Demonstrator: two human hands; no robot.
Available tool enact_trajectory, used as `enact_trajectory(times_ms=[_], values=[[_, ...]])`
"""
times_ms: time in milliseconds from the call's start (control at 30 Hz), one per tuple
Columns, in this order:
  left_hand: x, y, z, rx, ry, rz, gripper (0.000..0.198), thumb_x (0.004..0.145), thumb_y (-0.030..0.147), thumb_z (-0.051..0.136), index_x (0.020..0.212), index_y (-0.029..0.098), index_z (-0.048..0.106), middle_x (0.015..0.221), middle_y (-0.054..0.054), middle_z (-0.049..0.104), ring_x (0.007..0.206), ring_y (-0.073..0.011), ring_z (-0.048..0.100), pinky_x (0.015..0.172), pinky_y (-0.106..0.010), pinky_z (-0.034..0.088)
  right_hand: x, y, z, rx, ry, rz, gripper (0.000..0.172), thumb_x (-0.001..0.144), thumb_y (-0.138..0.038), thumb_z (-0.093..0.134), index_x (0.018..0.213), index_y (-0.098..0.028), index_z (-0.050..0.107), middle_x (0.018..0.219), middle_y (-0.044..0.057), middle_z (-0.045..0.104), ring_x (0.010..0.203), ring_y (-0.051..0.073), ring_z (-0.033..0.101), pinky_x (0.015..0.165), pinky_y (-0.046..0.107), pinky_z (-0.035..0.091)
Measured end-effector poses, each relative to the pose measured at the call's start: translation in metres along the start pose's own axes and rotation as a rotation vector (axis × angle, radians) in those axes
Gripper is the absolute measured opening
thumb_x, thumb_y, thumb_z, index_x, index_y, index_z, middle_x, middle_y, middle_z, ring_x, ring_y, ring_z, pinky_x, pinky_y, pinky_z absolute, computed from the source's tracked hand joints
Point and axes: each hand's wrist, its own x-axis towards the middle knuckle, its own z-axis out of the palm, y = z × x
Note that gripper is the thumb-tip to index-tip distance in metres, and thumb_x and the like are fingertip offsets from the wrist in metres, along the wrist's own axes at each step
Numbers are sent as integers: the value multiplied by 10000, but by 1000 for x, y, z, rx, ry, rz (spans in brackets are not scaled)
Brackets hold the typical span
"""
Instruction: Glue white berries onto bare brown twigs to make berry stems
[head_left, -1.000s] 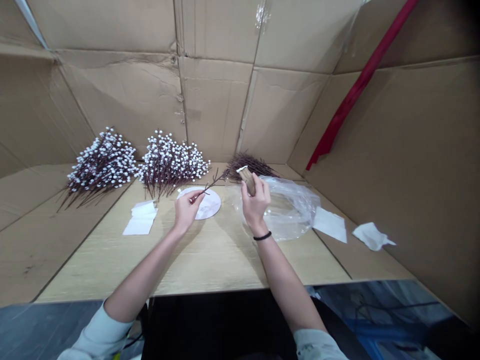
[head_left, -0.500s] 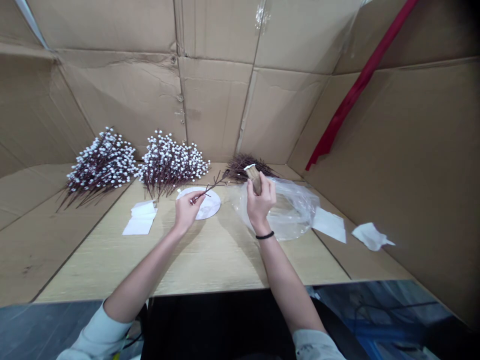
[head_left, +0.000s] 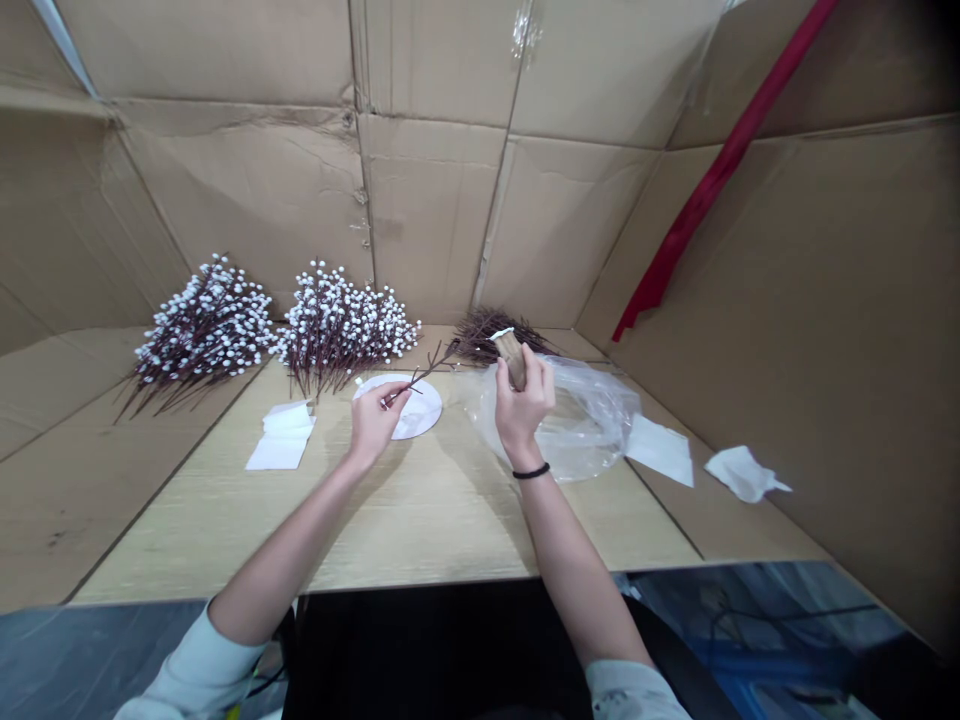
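My left hand (head_left: 377, 418) pinches a thin brown branch (head_left: 429, 370) whose forked tip points up and to the right. Behind that hand lies a round white disc (head_left: 424, 412) on the table, partly covered by my fingers. My right hand (head_left: 523, 400) is wrapped round a short tan bottle-like piece (head_left: 510, 358) with a whitish top end, tilted to the left; its lower part is hidden in my palm. Beneath the right hand spreads a clear plastic bag (head_left: 589, 425). The branch tip and the tan piece are apart.
Two heaps of white-berried stems, one far left (head_left: 206, 325) and one beside it (head_left: 341, 325), lie along the back. A pile of bare brown twigs (head_left: 480, 335) sits behind my right hand. White papers (head_left: 281, 437) lie left and right. Cardboard walls (head_left: 435, 210) enclose the table, with a red strip (head_left: 697, 200) hanging right.
My right hand and the tan piece have shifted very slightly to the right. The left hand and branch stay where they were.
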Motion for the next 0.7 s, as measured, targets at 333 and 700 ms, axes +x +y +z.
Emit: enact_trajectory(times_ms=[333, 700], values=[[0, 1, 0, -10, -10, -10, 242, 732, 302, 550, 883, 159, 673, 910, -65, 684, 808, -172, 610, 722, -277, 444, 1, 0, -1, -13, 13, 22, 335, 823, -345, 479, 1097, -163, 548, 927, 90, 590, 886, 177, 567, 807, 341, 464], [0, 1, -2, 18, -51, -4, 290, 791, 349, 452, 757, 146, 657, 801, -53, 678, 812, -178, 593, 746, -269, 409, -2, 4, 3, 14, -59, -1, 349, 816, -333, 486, 1114, -159, 538, 968, 98, 586, 918, 181, 563, 836, 343, 451]])
